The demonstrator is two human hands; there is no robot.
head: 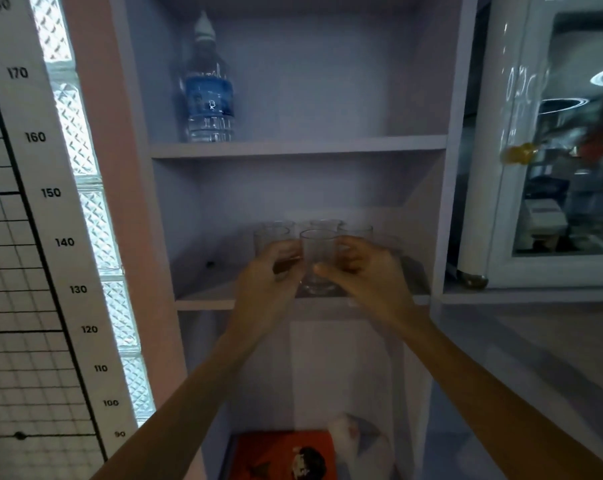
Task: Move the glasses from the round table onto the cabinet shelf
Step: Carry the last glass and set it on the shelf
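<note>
Both hands reach onto the middle cabinet shelf (pixel 203 301). The left hand (pixel 272 268) grasps a clear glass (pixel 270 242); the right hand (pixel 366 268) grips another glass (pixel 353 237). A third tumbler (pixel 317 258) stands between them, more glasses (pixel 324 224) behind.

Glasses (pixel 319 258): clear, plain tumblers, standing upright, clustering close together.
Front glass: sitting near the shelf's front edge, middle of the group.
Cabinet shelf (pixel 203 301): pale lilac, carrying the glasses right of its centre; rear glasses showing blurred.
</note>
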